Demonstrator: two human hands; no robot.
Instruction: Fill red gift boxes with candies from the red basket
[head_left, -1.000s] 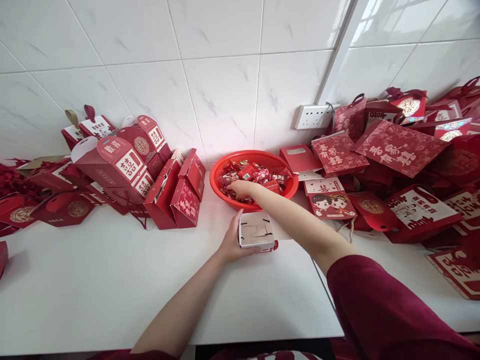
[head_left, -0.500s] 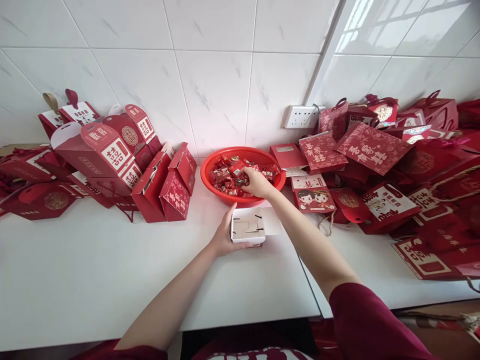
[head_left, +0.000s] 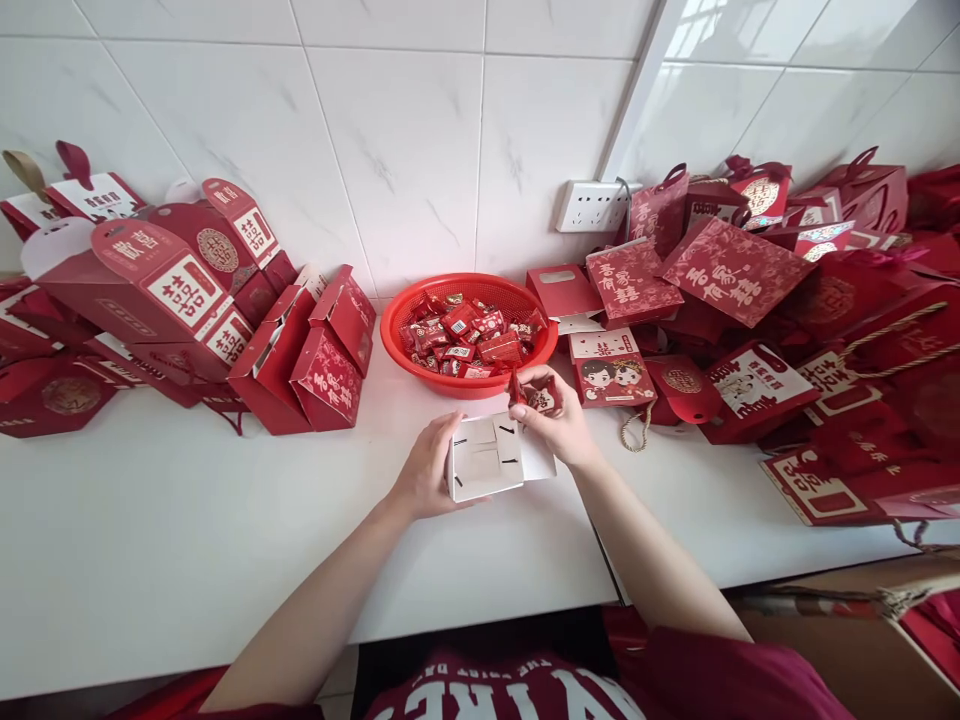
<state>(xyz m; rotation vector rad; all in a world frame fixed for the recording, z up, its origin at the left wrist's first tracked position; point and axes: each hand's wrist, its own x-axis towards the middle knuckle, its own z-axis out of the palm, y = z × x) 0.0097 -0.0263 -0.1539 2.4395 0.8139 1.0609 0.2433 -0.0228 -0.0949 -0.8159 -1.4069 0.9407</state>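
Note:
My left hand (head_left: 430, 468) grips the side of a small open gift box (head_left: 480, 462), whose white inside faces up and shows dark slots at the bottom. A white flap sticks out on its right. Just above the box's right edge, my right hand (head_left: 555, 415) pinches several red-wrapped candies (head_left: 538, 396); their exact number is partly hidden by the fingers. Behind both hands stands a red plastic basket (head_left: 397, 350) holding a heap of red-wrapped candies (head_left: 480, 325).
Red gift boxes (head_left: 169, 290) are stacked on the left of the white table (head_left: 300, 560). A larger pile of red boxes and bags (head_left: 750, 280) covers the right side. A power strip (head_left: 592, 207) is on the tiled wall. A cardboard box (head_left: 825, 650) sits low at right.
My right hand has come out of the basket with candies and moved toward me, to the open box. The left hand still holds the box, now turned slightly. The view has shifted a little.

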